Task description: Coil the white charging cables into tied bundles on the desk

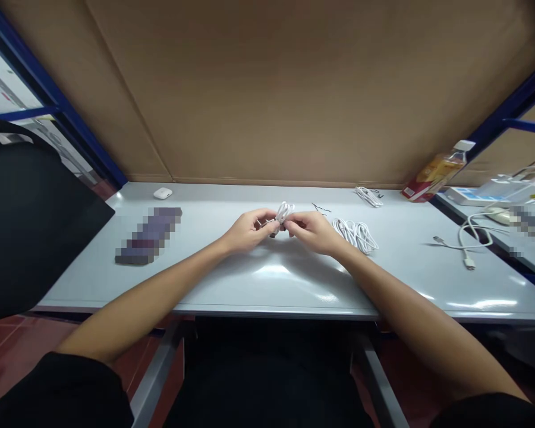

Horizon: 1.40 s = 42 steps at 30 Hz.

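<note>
Between my two hands, just above the table's middle, is a small coiled white cable [285, 210]. My left hand [252, 230] pinches the coil from the left, thumb and fingertips together. From the right, my right hand [311, 230] closes its fingers on the same coil, at its gathered middle. The fingers hide what wraps the coil there. Close behind my right hand, partly covered by its wrist, lies a looser white cable bundle [356, 233]. A thin black twist tie [321, 208] rests on the table beyond my right hand.
Another tied white cable [369, 196] lies near the back panel. To the right are a drink bottle [439, 170] and a loose white cable [475, 242]. A white earbud case [163, 193] and a blurred dark object [150, 236] lie left. A black chair back [31, 220] overhangs the left edge.
</note>
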Tool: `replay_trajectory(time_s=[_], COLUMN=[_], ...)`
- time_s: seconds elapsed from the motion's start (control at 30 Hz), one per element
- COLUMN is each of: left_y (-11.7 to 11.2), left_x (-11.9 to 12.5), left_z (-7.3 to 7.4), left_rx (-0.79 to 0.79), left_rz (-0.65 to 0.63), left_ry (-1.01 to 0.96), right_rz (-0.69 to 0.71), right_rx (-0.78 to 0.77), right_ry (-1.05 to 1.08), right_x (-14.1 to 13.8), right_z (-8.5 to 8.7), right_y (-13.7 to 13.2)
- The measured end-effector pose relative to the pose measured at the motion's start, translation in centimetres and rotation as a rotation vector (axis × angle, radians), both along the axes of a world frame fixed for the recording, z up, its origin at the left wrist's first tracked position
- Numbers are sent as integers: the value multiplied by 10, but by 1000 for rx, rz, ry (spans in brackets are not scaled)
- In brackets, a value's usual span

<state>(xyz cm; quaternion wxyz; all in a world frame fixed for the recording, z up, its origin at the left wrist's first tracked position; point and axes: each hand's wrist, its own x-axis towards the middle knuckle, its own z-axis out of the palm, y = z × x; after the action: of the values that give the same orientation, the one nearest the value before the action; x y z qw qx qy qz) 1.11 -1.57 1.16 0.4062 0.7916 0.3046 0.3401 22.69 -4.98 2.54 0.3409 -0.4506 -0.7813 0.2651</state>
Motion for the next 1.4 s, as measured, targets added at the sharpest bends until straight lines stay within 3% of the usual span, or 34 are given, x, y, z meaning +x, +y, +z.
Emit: replay_trajectory(time_s=[0.2,0.43,0.5,0.57,0.63,0.83,0.93,1.07,1.27,1.4], left_y=[-1,-7,-7,-6,-4,-1,-2,0,3,1], left_x=[-2,1,2,1,-1,-2,0,-1,-3,-1], left_z=[5,10,9,7,5,3,4,1,-2,-2], left_rx=[18,65,96,114,107,23,7,35,267,385], left_rz=[-29,-53,-53,-67,-80,-25,-14,26,51,55], left_ry=[56,52,55,60,60,31,20,17,-21,-35], right_rz=[49,174,192,174,127,-5,-23,-32,36,29], right_rx=[-271,-847,-927,-908,-747,168,373,249,-371,-401], right_ry=[133,548,589,574,491,68,-40,24,435,482], right_x=[2,3,3,2,0,-2,-2,-3,-1,1], right_z=[2,7,8,7,5,-3,-5,-3,0,1], right_y=[1,2,2,2,2,-2,-4,-2,4,3])
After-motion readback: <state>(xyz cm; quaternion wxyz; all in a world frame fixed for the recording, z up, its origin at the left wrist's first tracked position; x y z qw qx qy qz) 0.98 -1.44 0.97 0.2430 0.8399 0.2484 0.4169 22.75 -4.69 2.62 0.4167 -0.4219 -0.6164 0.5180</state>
